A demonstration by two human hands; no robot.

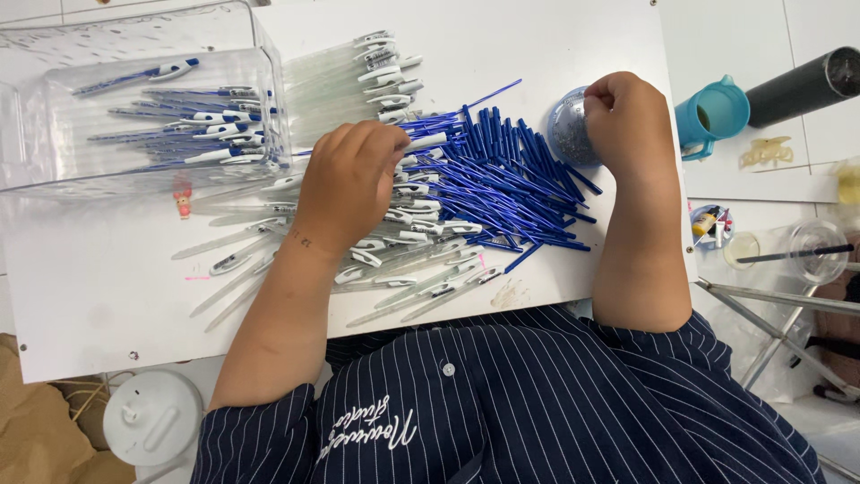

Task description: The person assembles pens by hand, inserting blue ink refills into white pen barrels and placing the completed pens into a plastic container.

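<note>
Left hand resting curled over heap of clear pen barrels w/ white-blue clips, fingers bent down, pinching one white-tipped pen at fingertips. Right hand closed in loose fist, pressing against small silvery round tin at far edge of pile; contents of fist hidden, can't tell. Blue refills lying fanned btwn both hands, overlapping barrels. All sitting on white board. Clear plastic bin standing upper left, holding assembled pens. Teal jug standing off right, beside black tube.
</note>
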